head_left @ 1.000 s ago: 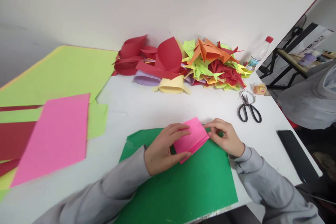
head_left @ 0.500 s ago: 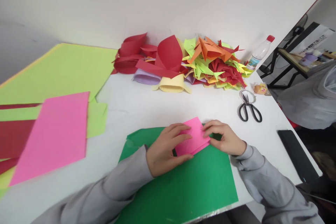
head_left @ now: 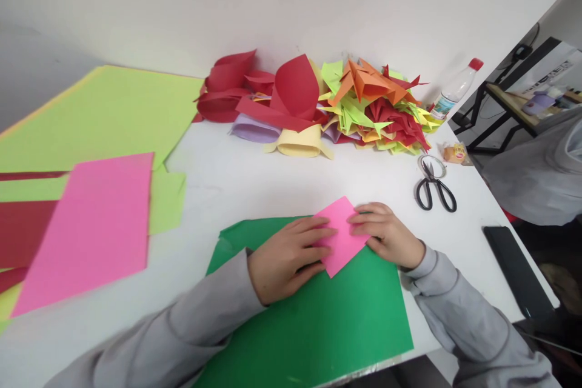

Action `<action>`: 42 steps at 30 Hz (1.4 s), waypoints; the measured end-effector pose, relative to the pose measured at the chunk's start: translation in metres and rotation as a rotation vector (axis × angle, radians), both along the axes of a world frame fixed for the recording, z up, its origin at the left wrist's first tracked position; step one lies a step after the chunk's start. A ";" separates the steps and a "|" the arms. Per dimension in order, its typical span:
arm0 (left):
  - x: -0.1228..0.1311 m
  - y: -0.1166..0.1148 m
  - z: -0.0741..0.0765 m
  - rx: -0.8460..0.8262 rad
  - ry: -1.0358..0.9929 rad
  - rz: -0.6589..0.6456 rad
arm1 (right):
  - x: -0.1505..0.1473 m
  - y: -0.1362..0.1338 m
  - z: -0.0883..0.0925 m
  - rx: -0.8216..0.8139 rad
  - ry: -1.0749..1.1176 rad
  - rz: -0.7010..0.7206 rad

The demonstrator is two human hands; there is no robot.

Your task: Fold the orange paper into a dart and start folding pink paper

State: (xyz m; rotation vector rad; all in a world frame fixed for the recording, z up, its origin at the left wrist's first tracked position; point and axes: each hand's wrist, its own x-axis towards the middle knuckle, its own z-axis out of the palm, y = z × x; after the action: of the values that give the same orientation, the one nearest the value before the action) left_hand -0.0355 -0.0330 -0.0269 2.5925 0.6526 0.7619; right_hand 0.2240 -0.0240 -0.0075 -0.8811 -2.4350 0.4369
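A small pink paper square (head_left: 342, 241) lies turned on its corner on the green sheet (head_left: 313, 333), its upper corner past the sheet's far edge. My left hand (head_left: 288, 257) rests with its fingertips on the paper's left side. From the right, my right hand (head_left: 388, 233) holds the paper's right corner, fingers on top and the thumb at the edge. No loose flap can be made out on the paper's top face.
Pink, red and lime paper (head_left: 100, 224) lies at the left. Curled red paper (head_left: 295, 88) and folded stars (head_left: 373, 100) line the wall, beside a bottle (head_left: 457, 91). Scissors (head_left: 434, 187), tape, a small packet and a black object (head_left: 516, 267) are at the right.
The pink paper now lies flatter and squarer, its separate lower layer no longer showing. My left fingers have drawn closer together, and my right fingers have spread over its right corner.
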 end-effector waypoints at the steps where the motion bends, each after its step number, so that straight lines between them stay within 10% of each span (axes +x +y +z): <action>1: 0.000 -0.001 0.000 0.016 0.025 -0.006 | 0.000 0.000 -0.001 -0.012 -0.001 0.011; 34: -0.005 -0.012 0.020 -0.046 0.073 -0.146 | 0.001 0.011 0.009 -0.225 0.134 0.069; 42: -0.002 -0.012 0.025 -0.047 0.067 -0.152 | -0.011 0.009 0.007 -0.312 0.212 -0.133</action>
State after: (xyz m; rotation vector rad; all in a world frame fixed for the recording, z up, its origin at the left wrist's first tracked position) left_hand -0.0372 -0.0452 -0.0015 2.5985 0.4794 0.6070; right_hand 0.2133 -0.0147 -0.0005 -1.0586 -2.1336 0.8315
